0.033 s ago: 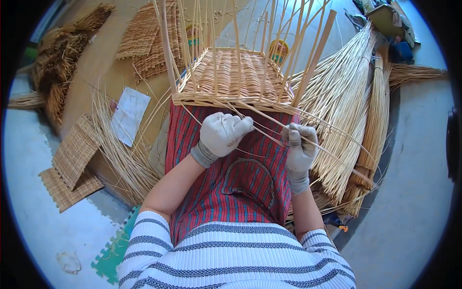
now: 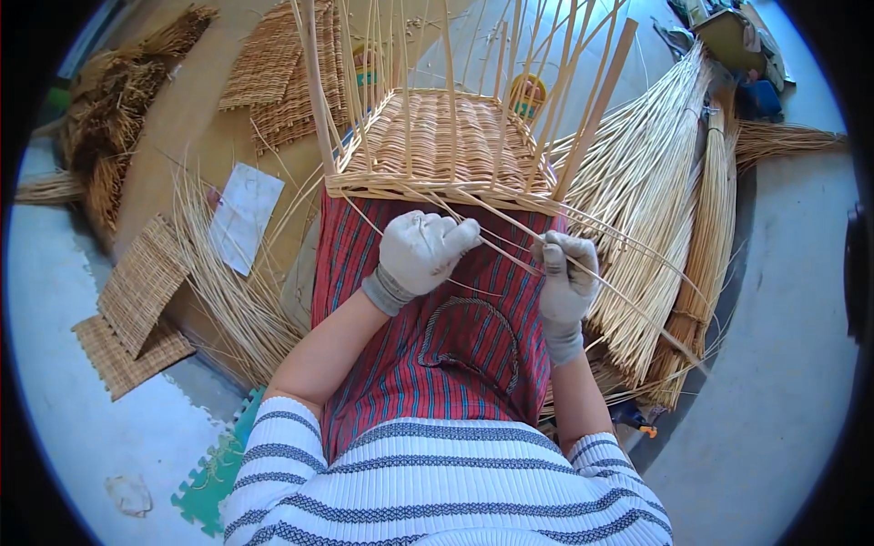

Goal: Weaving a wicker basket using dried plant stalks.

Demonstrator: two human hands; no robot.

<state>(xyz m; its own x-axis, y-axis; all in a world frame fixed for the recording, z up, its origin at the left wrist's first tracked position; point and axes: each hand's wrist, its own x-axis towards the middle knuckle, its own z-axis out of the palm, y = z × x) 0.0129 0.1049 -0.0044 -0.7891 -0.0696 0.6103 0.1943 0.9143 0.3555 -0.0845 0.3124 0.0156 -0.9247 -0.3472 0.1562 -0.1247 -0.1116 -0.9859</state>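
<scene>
Near basket (image 2: 432, 136), strand (image 2: 637, 310) in right fingers (image 2: 572, 245) droops lower now.

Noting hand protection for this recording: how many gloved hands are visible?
2. The left hand pinches thin strands at the near side of the woven basket; the right hand grips strands to its right.

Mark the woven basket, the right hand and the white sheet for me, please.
Woven basket (image 2: 431, 136): head view, on the middle of its woven panel.
Right hand (image 2: 566, 289): head view, on the middle of the gloved hand.
White sheet (image 2: 248, 217): head view, on the middle of its face.
</scene>
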